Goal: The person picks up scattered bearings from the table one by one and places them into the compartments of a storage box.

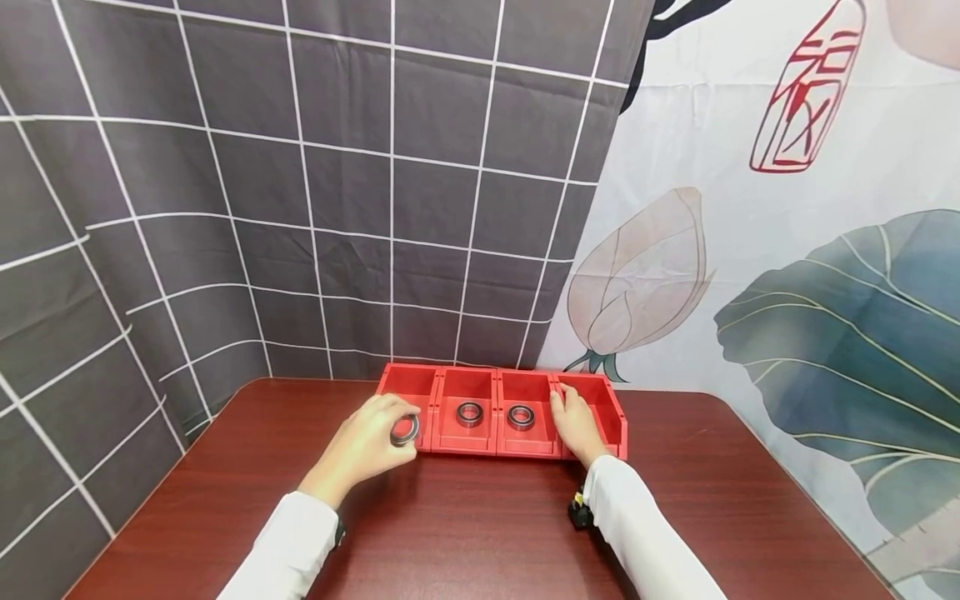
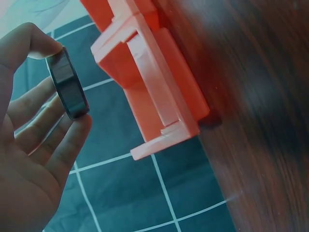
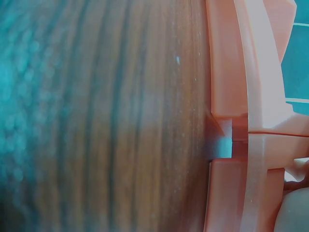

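My left hand (image 1: 369, 442) pinches a ball bearing (image 1: 405, 429) between thumb and fingers, raised beside the leftmost red bin (image 1: 408, 379). In the left wrist view the bearing (image 2: 68, 84) appears edge-on, its dark outer ring between the thumb and fingertips. A second bearing (image 1: 469, 414) lies flat in the second bin, and a third bearing (image 1: 521, 417) lies in the third. My right hand (image 1: 580, 425) grips the wall between the third bin and the rightmost bin (image 1: 611, 417). Its fingertips are partly hidden; the right wrist view shows only a sliver of the hand.
The joined red bins stand near the back edge of a reddish-brown wooden table (image 1: 465, 525). Behind it hang a grey gridded cloth (image 1: 337, 192) and a white cloth with plant prints (image 1: 675, 133). A small black device (image 1: 580, 510) shows at the right wrist.
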Tool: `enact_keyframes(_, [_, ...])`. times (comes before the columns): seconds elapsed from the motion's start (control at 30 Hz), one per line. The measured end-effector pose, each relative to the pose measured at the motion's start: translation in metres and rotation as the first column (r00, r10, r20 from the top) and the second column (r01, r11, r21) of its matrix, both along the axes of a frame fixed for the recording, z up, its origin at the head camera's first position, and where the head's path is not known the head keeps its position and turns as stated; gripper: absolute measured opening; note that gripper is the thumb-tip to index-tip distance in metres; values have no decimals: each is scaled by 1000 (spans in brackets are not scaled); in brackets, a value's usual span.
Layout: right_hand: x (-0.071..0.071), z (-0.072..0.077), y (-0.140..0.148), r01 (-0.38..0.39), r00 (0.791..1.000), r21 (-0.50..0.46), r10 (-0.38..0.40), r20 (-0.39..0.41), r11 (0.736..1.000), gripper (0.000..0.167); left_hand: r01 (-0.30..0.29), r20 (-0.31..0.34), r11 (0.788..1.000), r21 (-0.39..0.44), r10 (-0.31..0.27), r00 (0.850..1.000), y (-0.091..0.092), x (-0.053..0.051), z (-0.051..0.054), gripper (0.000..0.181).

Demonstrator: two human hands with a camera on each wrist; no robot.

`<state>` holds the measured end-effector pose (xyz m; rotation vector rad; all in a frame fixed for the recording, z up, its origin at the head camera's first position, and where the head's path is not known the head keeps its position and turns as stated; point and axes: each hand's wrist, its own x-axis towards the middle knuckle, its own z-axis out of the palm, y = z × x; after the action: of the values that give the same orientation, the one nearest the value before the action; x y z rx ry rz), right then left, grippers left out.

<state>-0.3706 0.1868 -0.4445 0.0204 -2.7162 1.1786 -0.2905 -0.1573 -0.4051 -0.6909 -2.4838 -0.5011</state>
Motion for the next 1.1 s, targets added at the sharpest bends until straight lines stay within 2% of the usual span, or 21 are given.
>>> enact_keyframes(0.17, [0, 0, 0, -2, 1000, -6, 2, 11, 1000, 54, -41, 44, 999, -6, 42, 998, -1, -11, -1, 45])
enact_keyframes(0.53, [2, 1, -1, 2, 1000, 2, -2, 17, 1000, 55, -74, 107, 997, -14, 75, 991, -3, -23, -5, 47])
enact_keyframes(0.87, [0, 0, 0, 10, 1000, 0, -10, 8, 1000, 53, -84, 124, 996, -34, 88, 988, -2, -38, 2, 45])
enact_keyframes(1.1, [0, -1, -1, 18, 1000, -5, -18, 6, 1000, 53, -82, 176, 996, -47, 89, 980, 0, -46, 3, 45])
